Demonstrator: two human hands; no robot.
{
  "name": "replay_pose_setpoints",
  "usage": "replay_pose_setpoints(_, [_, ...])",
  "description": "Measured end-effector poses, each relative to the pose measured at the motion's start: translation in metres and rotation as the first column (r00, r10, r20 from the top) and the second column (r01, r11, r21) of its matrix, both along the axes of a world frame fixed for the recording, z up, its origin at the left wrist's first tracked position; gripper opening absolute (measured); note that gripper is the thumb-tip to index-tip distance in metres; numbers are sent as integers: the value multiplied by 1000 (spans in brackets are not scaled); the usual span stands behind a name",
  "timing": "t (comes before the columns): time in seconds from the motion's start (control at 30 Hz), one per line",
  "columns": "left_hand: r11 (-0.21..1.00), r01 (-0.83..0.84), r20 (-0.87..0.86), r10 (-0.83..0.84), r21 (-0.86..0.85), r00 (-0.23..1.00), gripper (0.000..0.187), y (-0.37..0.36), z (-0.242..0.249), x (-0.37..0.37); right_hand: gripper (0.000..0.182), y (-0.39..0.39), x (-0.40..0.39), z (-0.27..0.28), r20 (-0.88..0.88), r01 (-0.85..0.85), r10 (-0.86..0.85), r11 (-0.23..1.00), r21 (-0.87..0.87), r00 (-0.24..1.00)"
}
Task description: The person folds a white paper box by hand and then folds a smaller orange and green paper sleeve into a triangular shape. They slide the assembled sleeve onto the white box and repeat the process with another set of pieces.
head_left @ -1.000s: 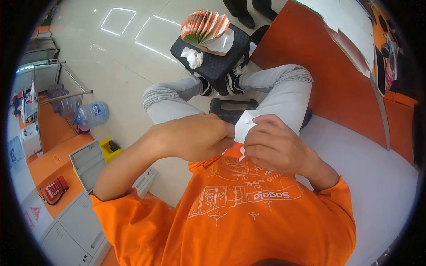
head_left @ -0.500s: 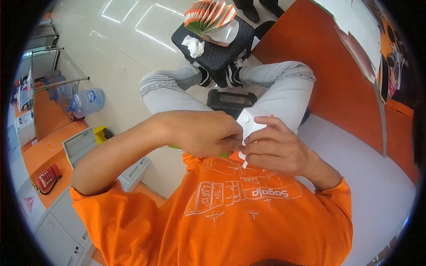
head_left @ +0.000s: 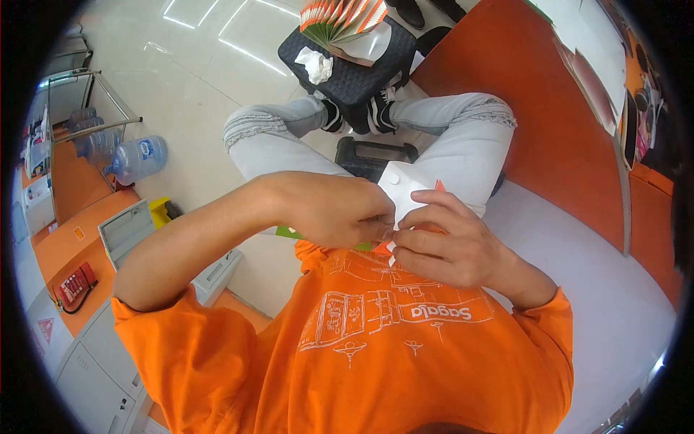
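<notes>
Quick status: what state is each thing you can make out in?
White paper piece: folded, partly covered
Left hand: fingers curled, pinching the piece
Right hand: fingers bent, holding it
Pleated paper fan: spread open
Tissue: crumpled
Black stool: bearing fan and tissue

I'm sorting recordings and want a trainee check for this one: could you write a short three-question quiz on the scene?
1. What lies on the black stand beside the fanned paper?
A) a water bottle
B) a crumpled white wad
C) a fire extinguisher
2. True or false: the left hand and the right hand are close together at the white piece.
3. Fill in: the colour of the wearer's shirt is ____.

Key: 1. B; 2. True; 3. orange
</notes>
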State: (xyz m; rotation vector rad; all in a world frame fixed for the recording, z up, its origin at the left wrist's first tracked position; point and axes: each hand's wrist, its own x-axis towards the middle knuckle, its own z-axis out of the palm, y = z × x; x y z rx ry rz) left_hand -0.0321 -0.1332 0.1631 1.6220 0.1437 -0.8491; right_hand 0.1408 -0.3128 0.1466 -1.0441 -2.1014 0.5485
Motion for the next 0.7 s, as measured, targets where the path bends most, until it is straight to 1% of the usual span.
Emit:
replay_pose_setpoints(0.03, [1000, 2, 2, -2, 2, 1000, 27, 1, 0, -1, 12, 1, 0, -1, 30, 8, -9, 999, 35, 999])
replay_pose_setpoints(0.07, [999, -42, 30, 41, 26, 999, 23, 1, 2, -1, 12, 1, -1, -2, 59, 15, -19, 997, 70, 998])
replay_pose_setpoints(0.1, [995, -86, 60, 83, 50, 995, 20, 1, 4, -2, 12, 0, 0, -4, 60, 18, -22, 997, 72, 998])
replay_pose_setpoints(0.13, [995, -84, 61, 81, 52, 995, 20, 2, 6, -2, 12, -1, 1, -7, 46, 43, -47, 995, 93, 998])
replay_pose_setpoints(0.2, [970, -236, 180, 221, 66, 959, 13, 2, 8, -4, 11, 0, 0, -11, 30, 65, -69, 991, 113, 997])
replay_pose_setpoints(0.27, [971, -221, 166, 204, 93, 965, 12, 2, 10, 0, 10, 2, -5, -15, 49, 30, -38, 988, 152, 998])
replay_pose_setpoints(0.33, [971, -206, 155, 187, 122, 970, 11, 2, 11, 1, 11, 2, -7, -18, 83, 50, -63, 988, 146, 995])
replay_pose_setpoints(0.4, [951, -285, 153, 267, 120, 952, 11, 2, 8, -1, 11, 4, -8, -22, 114, 69, -86, 987, 144, 990])
replay_pose_setpoints(0.43, [952, -281, 152, 262, 121, 953, 11, 0, 8, -2, 12, 4, -9, -24, 126, 85, -104, 985, 147, 987])
replay_pose_setpoints(0.5, [907, -295, 313, 198, 301, 929, 15, -6, 7, -5, 13, 5, -10, -28, 142, 103, -124, 983, 149, 982])
replay_pose_setpoints(0.53, [907, -295, 314, 198, 300, 929, 15, -8, 8, -4, 13, 6, -13, -30, 143, 121, -142, 982, 145, 979])
replay_pose_setpoints(0.6, [885, -330, 217, 269, 329, 938, 23, -8, 13, 0, 13, 8, -17, -36, 145, 139, -161, 979, 151, 976])
replay_pose_setpoints(0.63, [884, -329, 218, 267, 334, 939, 23, -8, 13, 0, 13, 8, -20, -39, 147, 148, -169, 978, 146, 975])
replay_pose_setpoints(0.7, [866, -366, 220, 305, 341, 926, 30, -8, 9, -3, 13, 7, -24, -40, 149, 160, -181, 977, 141, 972])
